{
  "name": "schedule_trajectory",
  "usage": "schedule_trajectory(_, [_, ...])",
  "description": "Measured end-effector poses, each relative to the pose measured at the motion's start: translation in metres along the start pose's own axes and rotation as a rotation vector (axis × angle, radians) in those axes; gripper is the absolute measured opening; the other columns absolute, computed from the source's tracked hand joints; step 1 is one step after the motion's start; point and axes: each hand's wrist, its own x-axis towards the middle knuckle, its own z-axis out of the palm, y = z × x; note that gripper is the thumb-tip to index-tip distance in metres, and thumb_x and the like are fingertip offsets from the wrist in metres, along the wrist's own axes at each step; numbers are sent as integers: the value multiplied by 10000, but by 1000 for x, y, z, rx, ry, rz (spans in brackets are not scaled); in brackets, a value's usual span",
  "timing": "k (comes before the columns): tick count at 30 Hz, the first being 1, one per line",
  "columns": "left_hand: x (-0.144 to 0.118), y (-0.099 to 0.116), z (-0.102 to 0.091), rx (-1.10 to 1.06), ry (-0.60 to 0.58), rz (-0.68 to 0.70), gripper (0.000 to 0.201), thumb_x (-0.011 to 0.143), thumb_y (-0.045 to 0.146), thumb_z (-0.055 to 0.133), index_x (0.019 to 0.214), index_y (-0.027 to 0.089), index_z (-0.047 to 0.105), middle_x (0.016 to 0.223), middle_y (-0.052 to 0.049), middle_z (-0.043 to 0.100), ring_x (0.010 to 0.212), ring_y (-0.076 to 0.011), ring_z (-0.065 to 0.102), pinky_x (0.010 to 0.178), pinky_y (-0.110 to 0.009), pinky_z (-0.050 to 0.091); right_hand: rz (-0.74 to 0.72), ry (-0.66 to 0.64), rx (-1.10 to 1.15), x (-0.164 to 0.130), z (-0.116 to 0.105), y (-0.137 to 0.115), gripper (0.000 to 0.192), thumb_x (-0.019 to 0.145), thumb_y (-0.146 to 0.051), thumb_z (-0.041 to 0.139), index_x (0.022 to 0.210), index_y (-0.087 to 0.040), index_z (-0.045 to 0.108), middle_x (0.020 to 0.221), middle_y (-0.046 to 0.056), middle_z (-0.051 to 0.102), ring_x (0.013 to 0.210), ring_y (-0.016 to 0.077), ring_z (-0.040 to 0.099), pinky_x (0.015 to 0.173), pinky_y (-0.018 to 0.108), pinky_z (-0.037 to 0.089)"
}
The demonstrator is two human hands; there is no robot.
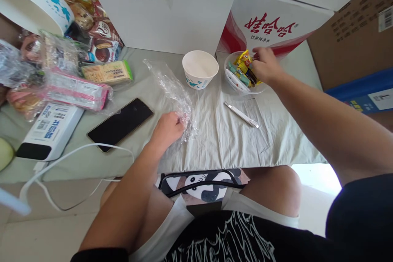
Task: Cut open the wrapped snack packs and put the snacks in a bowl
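Crumpled clear plastic bag lies across the cloth, and my left hand is closed on its near end. At the right side of a clear plastic bowl, my right hand has its fingers bent against the small wrapped snacks. Whether they grip a packet or the bowl's rim is hidden. A yellow packet and a green one show inside the bowl. Left of it stands a white paper bowl with blue print. A slim white stick-like tool lies in front of the bowls.
A black phone and a white power bank with a white cable lie at left. Behind them are piled wrapped snacks and a tipped paper tub. White cartons stand along the back.
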Motion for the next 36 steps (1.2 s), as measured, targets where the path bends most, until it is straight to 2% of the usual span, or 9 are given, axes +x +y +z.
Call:
schedule_trajectory(3, [-1, 0, -1, 88, -13, 4, 228, 844, 191, 535, 637, 195, 630, 647, -44, 651, 671, -197, 589, 663, -312, 369, -20, 107, -46, -9, -14, 5, 376, 988, -211, 444, 1351, -156, 523, 1381, 220, 570, 1272, 307, 564, 1098, 432, 433])
schedule_trajectory(9, [-1, 5, -3, 136, -27, -21, 223, 821, 164, 527, 601, 202, 538, 635, -34, 594, 672, -188, 548, 654, -309, 337, -126, -145, -253, -16, -17, 4, 322, 935, -163, 492, 1207, -210, 657, 1343, 154, 612, 1151, 304, 606, 955, 400, 464])
schedule_trajectory(16, [-3, 9, -6, 108, -37, 4, 231, 801, 142, 527, 582, 210, 499, 577, -4, 525, 629, -177, 509, 632, -303, 308, -63, -57, -202, -16, -20, 6, 299, 901, -150, 559, 1164, -222, 684, 1290, 138, 676, 1130, 317, 628, 942, 430, 495])
schedule_trajectory(20, [-3, 5, -4, 114, -40, 1, 229, 821, 175, 521, 595, 203, 539, 609, -29, 574, 646, -185, 538, 638, -308, 324, 61, -126, -247, -21, -27, 9, 227, 935, -224, 572, 1119, -223, 705, 1206, 154, 720, 1099, 340, 642, 877, 457, 506])
schedule_trajectory(25, [-3, 4, -4, 110, -27, 5, 249, 836, 210, 519, 587, 210, 518, 606, -30, 564, 650, -190, 528, 640, -318, 319, -8, -173, -295, -22, -30, 11, 258, 898, -218, 653, 1146, -193, 719, 1212, 162, 743, 1106, 333, 650, 920, 467, 489])
schedule_trajectory(30, [-4, 8, -6, 110, -64, -14, 276, 862, 219, 519, 592, 216, 463, 621, -31, 567, 642, -185, 521, 641, -322, 310, -22, -169, -337, -23, -30, 9, 185, 885, -203, 648, 1044, -180, 739, 1159, 171, 760, 1103, 348, 662, 932, 482, 508])
schedule_trajectory(32, [-6, 9, -7, 141, -76, 3, 264, 872, 222, 520, 610, 214, 489, 645, -40, 589, 670, -196, 551, 649, -322, 319, -47, -52, -233, -37, -32, 3, 172, 906, -242, 621, 1028, -186, 729, 1143, 174, 754, 1122, 360, 659, 975, 511, 504])
schedule_trajectory(34, [-9, 10, -5, 181, -103, 45, 230, 890, 231, 519, 665, 209, 557, 684, -48, 625, 708, -209, 592, 660, -322, 331, -105, 67, 23, -64, -31, -8, 191, 931, -317, 596, 1050, -218, 708, 1119, 139, 748, 1088, 331, 675, 993, 507, 519])
schedule_trajectory(36, [-12, 14, -2, 231, -142, 84, 191, 916, 258, 519, 782, 205, 644, 746, -61, 678, 752, -230, 637, 667, -325, 342, -180, 60, 348, -101, -25, -27, 265, 923, -428, 607, 1108, -252, 676, 1118, 96, 733, 1022, 295, 691, 950, 486, 560])
